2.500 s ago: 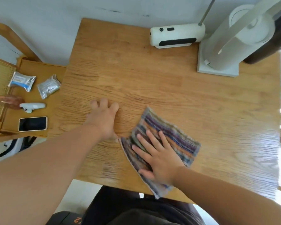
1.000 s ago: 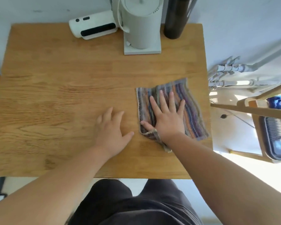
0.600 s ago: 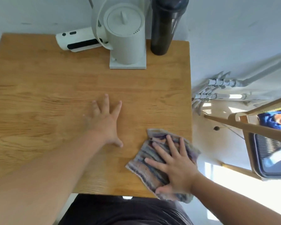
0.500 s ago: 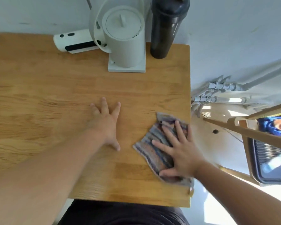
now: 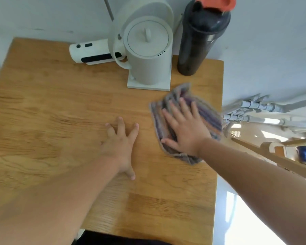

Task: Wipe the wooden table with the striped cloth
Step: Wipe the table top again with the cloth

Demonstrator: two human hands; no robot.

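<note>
Swept up from 5 to 2 o'clock, flat spread right hand (image 5: 185,131) pressing striped cloth (image 5: 208,114), likely finishing right strip of worktop (image 5: 60,112).

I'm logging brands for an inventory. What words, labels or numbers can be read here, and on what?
None can be read.
On the white handheld device: two dark buttons and a dark strip, no legible lettering.
On the kettle: small dots on the lid, no writing.
On the black bottle: a faint pale mark, too blurred to read.
On the striped cloth and wooden table: nothing printed.
</note>
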